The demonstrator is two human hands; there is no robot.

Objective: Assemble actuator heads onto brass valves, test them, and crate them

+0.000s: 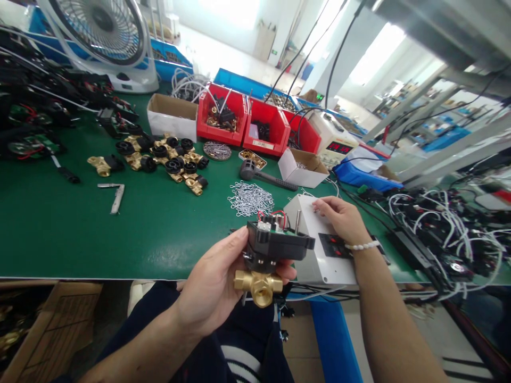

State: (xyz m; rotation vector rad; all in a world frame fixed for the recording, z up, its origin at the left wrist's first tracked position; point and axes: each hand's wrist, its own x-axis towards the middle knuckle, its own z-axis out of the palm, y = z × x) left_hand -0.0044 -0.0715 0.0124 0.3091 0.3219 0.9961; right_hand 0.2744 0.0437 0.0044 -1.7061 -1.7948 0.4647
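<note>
My left hand [217, 287] grips a brass valve [258, 286] that carries a black actuator [277, 242] with red and white wires on top, holding it above the table's front edge. My right hand [339, 215] lies on a white test box [319, 255], fingers bent and pressed on its top near the far end. A white bead bracelet sits on that wrist. The box has a black panel with red marks.
On the green table [80, 234] lie a heap of brass valves [167, 159], a pile of wire clips [250, 198], a hammer [265, 176], red bins [239, 125], cardboard boxes [172, 114], a fan [107, 37], and a wire tangle [443, 223] at right.
</note>
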